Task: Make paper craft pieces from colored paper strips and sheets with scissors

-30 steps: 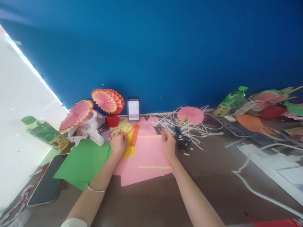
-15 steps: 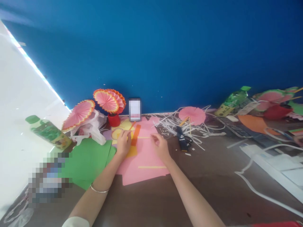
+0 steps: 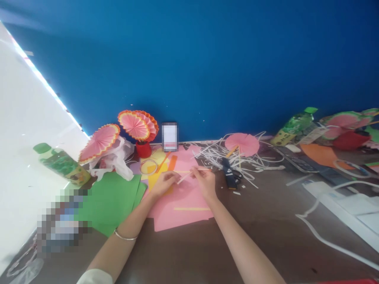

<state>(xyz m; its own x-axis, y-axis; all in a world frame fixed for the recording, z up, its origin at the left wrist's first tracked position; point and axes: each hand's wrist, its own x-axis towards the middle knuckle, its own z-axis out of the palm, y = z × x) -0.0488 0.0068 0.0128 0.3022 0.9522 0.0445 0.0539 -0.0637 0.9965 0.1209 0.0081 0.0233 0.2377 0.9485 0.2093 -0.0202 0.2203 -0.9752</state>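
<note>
We find the thin, straight, pale strip [image 3: 183,178], material unclear, between the two hands, slanting over the flat pink paper sheets [image 3: 177,221] midway across the brown table [image 3: 251,228]. The right hand [image 3: 205,183] pinches it between thumb and fingers. The left hand [image 3: 164,183] has its fingers curled, tips just beside the strip's left end; we cannot tell whether they grip it. We note a narrow, flat yellow strip [image 3: 191,209] near the pink sheets' near edge, between the forearms. Toward the table's far edge, beyond the right hand, we record a tangle of narrow white strips [image 3: 211,157].
</note>
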